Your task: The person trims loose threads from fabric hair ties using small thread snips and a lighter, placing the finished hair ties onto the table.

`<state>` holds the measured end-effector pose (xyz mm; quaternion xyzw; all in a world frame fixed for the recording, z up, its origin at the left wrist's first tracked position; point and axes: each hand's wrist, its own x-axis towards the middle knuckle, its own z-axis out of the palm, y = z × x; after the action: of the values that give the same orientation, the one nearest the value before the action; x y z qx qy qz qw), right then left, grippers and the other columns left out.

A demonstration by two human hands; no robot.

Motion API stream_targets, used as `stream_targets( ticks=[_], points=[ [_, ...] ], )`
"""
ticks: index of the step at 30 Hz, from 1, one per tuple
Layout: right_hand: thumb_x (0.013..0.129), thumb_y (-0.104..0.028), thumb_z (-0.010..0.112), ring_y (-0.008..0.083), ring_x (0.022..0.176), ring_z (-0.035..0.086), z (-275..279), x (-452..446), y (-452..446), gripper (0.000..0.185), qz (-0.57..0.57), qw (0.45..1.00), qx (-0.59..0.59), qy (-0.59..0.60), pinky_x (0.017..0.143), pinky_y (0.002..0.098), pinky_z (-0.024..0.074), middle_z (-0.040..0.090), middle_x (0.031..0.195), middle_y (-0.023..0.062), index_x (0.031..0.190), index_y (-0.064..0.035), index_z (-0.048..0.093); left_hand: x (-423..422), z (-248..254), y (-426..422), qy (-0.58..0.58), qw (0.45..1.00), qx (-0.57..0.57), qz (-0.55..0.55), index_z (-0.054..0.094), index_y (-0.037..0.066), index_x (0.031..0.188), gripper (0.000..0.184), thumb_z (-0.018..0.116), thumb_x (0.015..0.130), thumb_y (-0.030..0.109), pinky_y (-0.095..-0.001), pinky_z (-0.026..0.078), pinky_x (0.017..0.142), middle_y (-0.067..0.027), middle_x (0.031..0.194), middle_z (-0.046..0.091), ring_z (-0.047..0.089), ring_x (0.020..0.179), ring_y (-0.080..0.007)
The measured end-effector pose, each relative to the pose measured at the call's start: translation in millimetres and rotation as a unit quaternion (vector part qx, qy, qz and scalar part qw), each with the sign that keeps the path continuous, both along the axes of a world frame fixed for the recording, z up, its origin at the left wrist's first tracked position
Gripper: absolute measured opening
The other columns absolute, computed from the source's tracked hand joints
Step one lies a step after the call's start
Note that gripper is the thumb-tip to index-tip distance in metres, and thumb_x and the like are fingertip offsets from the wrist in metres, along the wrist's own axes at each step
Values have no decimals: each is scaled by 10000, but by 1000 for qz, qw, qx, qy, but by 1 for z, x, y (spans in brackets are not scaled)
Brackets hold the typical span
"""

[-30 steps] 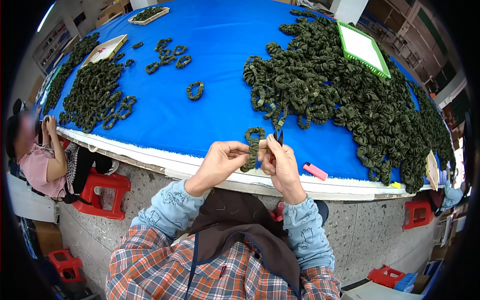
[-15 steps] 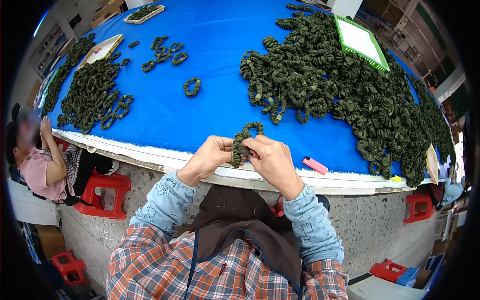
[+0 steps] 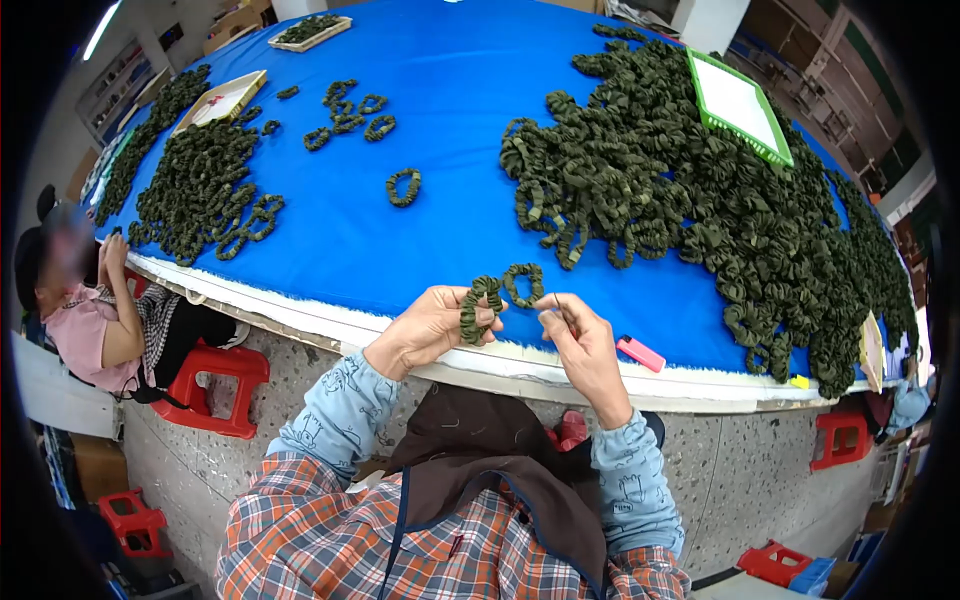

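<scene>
Close to the table's front edge, my left hand (image 3: 440, 325) pinches a dark green fabric scrunchie (image 3: 481, 310) between thumb and fingers. Another scrunchie (image 3: 523, 285) lies on the blue cloth just beyond it, between my hands. My right hand (image 3: 583, 345) is a little apart to the right, thumb and fingers closed together. A thin dark bit shows at its fingertips, too small to name. A pink lighter-like object (image 3: 641, 354) lies right of that hand. Farther in, a single scrunchie (image 3: 404, 187) rests on the cloth.
A big heap of scrunchies (image 3: 640, 170) covers the right side, with a green-rimmed tray (image 3: 740, 105) on it. A smaller pile (image 3: 195, 185) and a cream tray (image 3: 222, 99) are at left. A co-worker in pink (image 3: 85, 330) sits at the left edge, by a red stool (image 3: 215, 390).
My right hand has drawn away to the right from the scrunchie held in my left hand. The camera view has shifted slightly. The co-worker's hands have lowered.
</scene>
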<state>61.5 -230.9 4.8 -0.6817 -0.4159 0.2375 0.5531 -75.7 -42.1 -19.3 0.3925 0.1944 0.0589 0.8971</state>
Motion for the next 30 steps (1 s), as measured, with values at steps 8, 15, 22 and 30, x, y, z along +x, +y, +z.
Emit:
stream_targets(
  ticks=[8,15,22,30],
  points=[
    [857,3,631,134,605,439,-29,-1,-16,239,-119,985,-56,-114,549,281,384,520,736,28,1092,-40,625,-66,1,173,190,703,606,319,629,6,1179,296,639,888,59,-314,543,789,-149,1056,652,638,891,-216],
    [706,74,616,188,606,502,-64,-15,-18,407,-123,950,-24,-285,561,314,430,574,806,58,1088,-66,645,15,-20,155,158,503,845,93,468,198,1415,472,507,980,376,-557,194,1147,-60,1533,366,198,1463,-366],
    [612,94,574,194,577,491,-62,-17,-16,467,-120,939,-69,-316,527,302,411,578,809,66,1038,-69,674,41,-12,251,408,246,868,142,685,74,965,195,611,864,224,-473,381,859,-102,1042,608,499,971,-298],
    [683,107,603,148,551,429,-53,-21,-8,341,-129,933,-142,-303,504,276,356,538,747,47,976,-45,689,59,-54,449,263,474,771,334,747,137,909,116,664,845,187,-467,372,845,-121,1044,594,464,974,-304]
  ],
)
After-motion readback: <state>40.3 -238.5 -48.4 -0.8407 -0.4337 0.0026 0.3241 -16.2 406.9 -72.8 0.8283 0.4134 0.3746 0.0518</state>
